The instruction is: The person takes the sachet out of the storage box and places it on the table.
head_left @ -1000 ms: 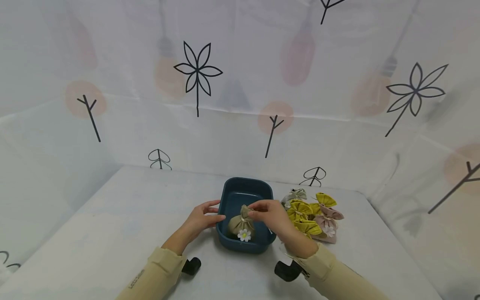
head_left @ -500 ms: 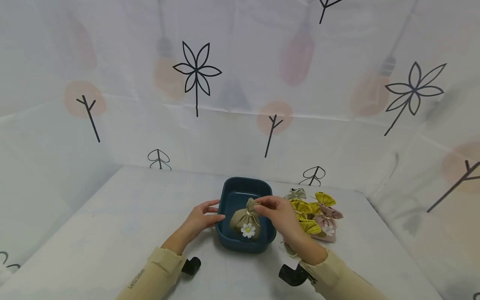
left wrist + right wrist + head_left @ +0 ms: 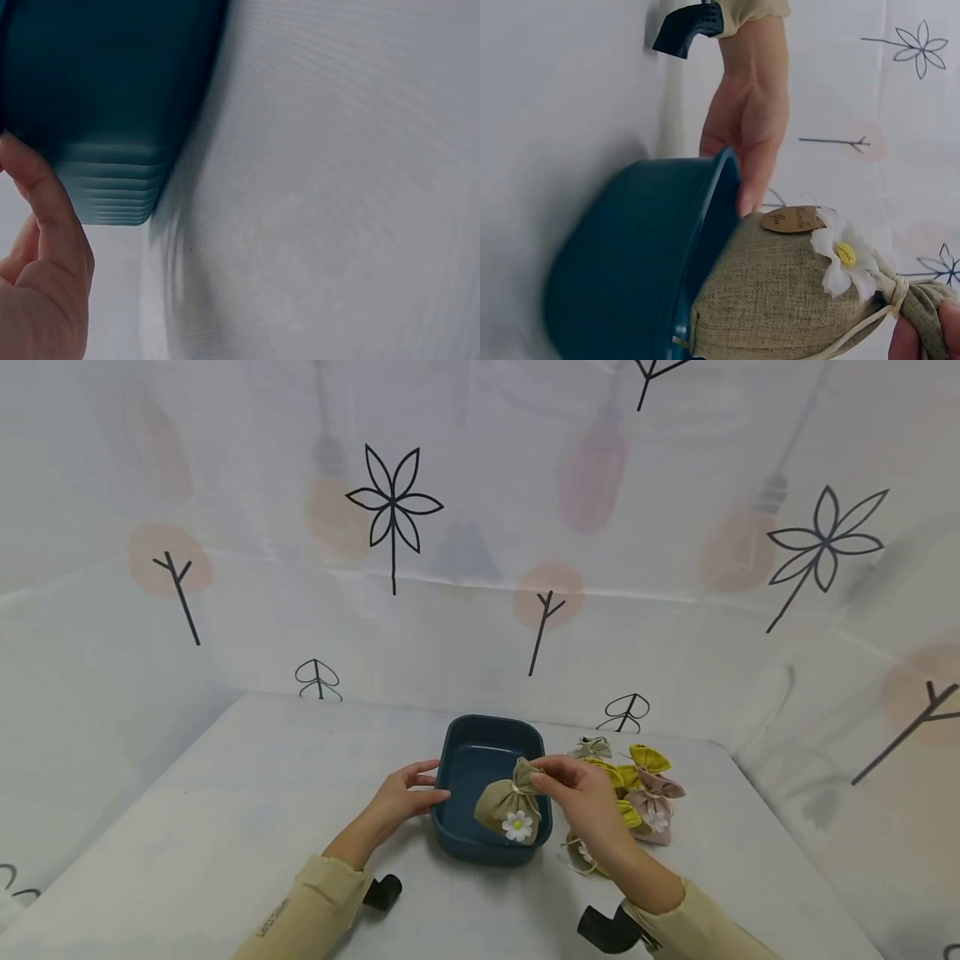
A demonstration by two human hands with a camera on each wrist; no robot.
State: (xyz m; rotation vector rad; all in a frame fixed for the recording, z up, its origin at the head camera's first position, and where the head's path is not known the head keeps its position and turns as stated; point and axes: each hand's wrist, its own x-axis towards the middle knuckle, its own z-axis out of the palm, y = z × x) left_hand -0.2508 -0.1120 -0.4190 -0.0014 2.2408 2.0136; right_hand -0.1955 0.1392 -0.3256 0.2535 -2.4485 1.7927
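Observation:
My right hand [image 3: 581, 789] pinches the gathered neck of an olive linen sachet [image 3: 495, 802] between thumb and fingers. A white cloth daisy with a yellow centre decorates the sachet, and the right wrist view shows a brown oval tag [image 3: 791, 219] and a drawstring. It hangs tilted over the right front part of a dark teal plastic box [image 3: 472, 853], its lower end close to the rim. At the box's left side, my left hand [image 3: 396, 800] grips the wall, thumb over the rim and fingers along the outside.
Right of the box lies a cluster of sachets: yellow ones [image 3: 648, 758], a pink one [image 3: 656, 833] with a white flower and a grey-green one [image 3: 592, 747] behind. Another olive sachet [image 3: 577, 853] is partly hidden by the right wrist. A patterned white curtain [image 3: 465, 635] backs the table.
My right hand has raised the olive sachet slightly and moved it rightward, from the box's middle toward its right side. The left hand and the box stay in place.

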